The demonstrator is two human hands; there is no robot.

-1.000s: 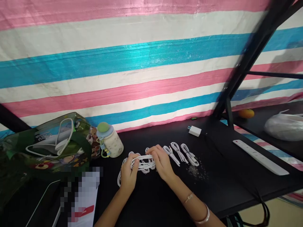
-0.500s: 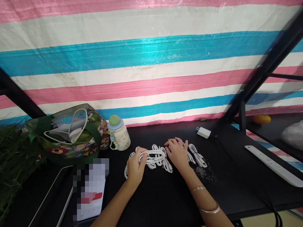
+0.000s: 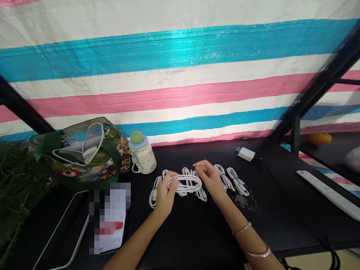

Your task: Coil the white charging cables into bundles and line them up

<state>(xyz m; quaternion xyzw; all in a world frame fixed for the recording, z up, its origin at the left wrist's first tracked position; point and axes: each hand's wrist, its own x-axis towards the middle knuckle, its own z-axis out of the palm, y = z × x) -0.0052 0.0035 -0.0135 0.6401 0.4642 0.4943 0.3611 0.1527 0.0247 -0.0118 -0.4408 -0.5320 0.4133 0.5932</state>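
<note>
A loosely coiled white cable [image 3: 188,183] is gripped at its left end by my left hand [image 3: 165,195], thumb on top. My right hand [image 3: 210,179] is closed in a pinch just right of the coil; whatever lies between its fingertips is too small to make out. Under and behind the held coil, more white cable bundles [image 3: 201,194] lie on the black table [image 3: 197,232]. One bundle [image 3: 153,195] sits left of my left hand. Past my right hand lie two bundles, the farther one [image 3: 238,182] tied with a dark band.
A white charger plug [image 3: 246,154] and a power strip [image 3: 326,193] are on the right. Small clear bits [image 3: 246,202] are scattered near the bundles. At left stand a bottle [image 3: 146,159], a green bag [image 3: 81,180], a phone [image 3: 112,225] and a tablet [image 3: 64,232].
My right hand has risen off the bundles and gone from spread fingers to a pinch near the coil. The left hand still holds the coiled cable. The view has shifted slightly.
</note>
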